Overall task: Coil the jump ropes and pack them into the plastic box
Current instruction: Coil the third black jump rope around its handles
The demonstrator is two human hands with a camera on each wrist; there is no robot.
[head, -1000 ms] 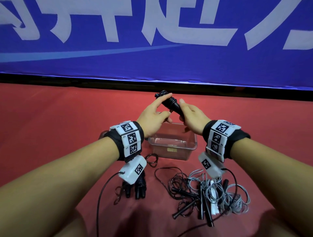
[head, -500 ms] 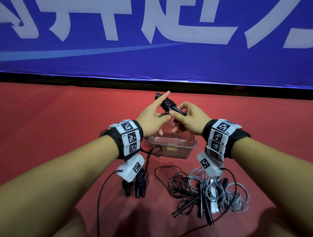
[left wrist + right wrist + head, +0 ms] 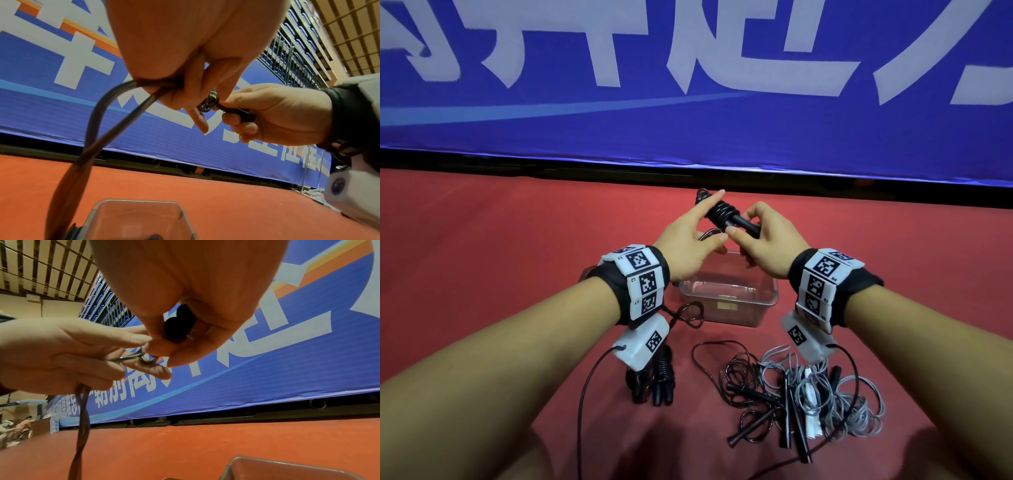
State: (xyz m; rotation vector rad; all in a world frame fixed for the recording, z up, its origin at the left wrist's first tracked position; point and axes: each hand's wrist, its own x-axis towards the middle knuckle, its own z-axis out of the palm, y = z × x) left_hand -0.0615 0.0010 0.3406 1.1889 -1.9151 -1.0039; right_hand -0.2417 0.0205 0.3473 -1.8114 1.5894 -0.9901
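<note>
My right hand (image 3: 748,228) pinches the lower end of two black jump-rope handles (image 3: 726,217), which have dark cord wound round them in several turns. My left hand (image 3: 703,233) lays its index finger along the coils while its other fingers curl round the loose cord (image 3: 98,113). That cord hangs down twisted toward the floor. In the right wrist view the butt ends of the handles (image 3: 179,326) show between my fingers. The clear plastic box (image 3: 767,303) stands on the red floor right under both hands.
A wound black rope bundle (image 3: 659,380) lies on the floor near my left wrist. A tangled pile of black and grey ropes (image 3: 801,394) lies at the near right. A blue banner wall (image 3: 688,102) closes off the far side.
My left hand has carried the cord round the handles, and more turns show on them. My right hand has slid from covering the handles to pinching their lower end.
</note>
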